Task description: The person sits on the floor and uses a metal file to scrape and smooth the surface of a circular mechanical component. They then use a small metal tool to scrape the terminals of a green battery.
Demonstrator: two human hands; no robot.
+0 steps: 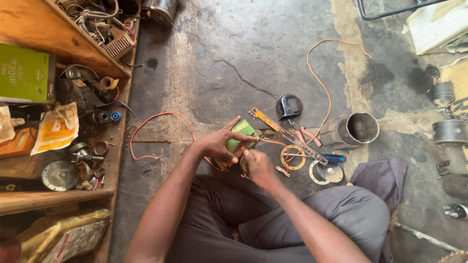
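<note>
Green block [242, 130]: on the floor, left of the metal cup [358, 129].
Left hand [217, 145]: wrapped around the block.
Right hand [258, 165]: pinching something small; can't tell what.
Orange wire [161, 117]: might snag and tug loose.

green block [242, 130]: part hidden by left hand [219, 145] | yellow bag [63, 237]: cut off

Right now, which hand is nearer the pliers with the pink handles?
Right. The right hand sits just left of the pliers, with a thin orange wire between them. The left hand is farther left, resting on the green block.
</note>
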